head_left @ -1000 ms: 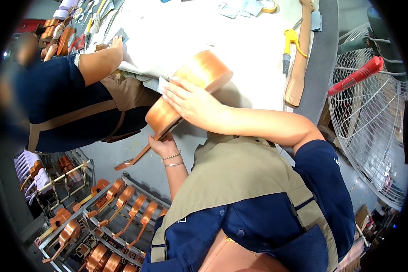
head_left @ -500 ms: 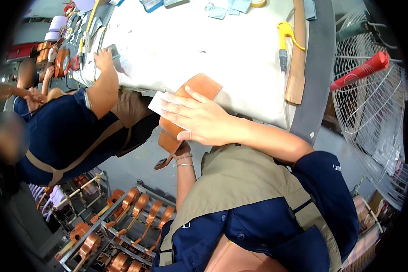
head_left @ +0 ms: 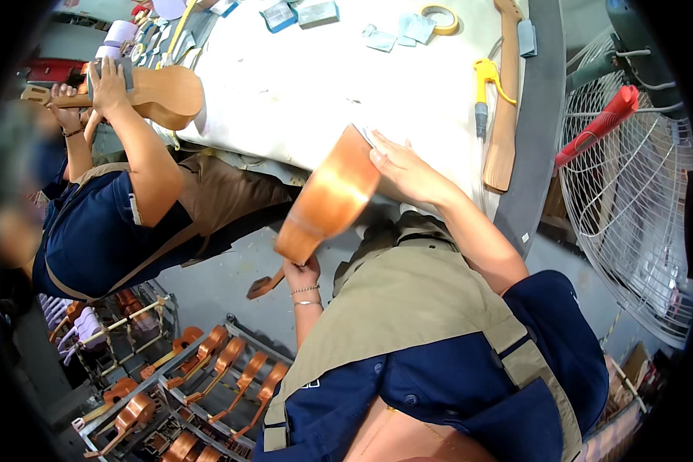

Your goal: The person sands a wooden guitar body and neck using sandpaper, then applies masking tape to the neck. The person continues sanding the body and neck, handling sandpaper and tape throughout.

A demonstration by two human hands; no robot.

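A wide white tabletop [head_left: 300, 85] fills the top of the view, and a big round wire fan [head_left: 631, 200] stands at the right. Down at the lower left sits a metal rack [head_left: 185, 385] full of small orange-brown wooden instruments. A co-worker in a dark blue shirt [head_left: 100, 223] sits at the left and holds another small wooden instrument [head_left: 158, 92] at the tabletop edge. In the middle, the person holds a small orange-brown wooden guitar-shaped body [head_left: 327, 196], tilted so its side faces up, leaning at the front edge of the tabletop. The right hand [head_left: 408, 169] lies flat and open on its upper end, with a bit of white paper [head_left: 377, 138] just by the fingers. The left hand [head_left: 302, 273] is closed around the neck below the body. A long plain wooden neck piece [head_left: 504, 100] lies on the right side of the tabletop, and a yellow air tool [head_left: 483, 88] lies just beside it. A roll of yellow tape [head_left: 439, 17] lies near the far edge.
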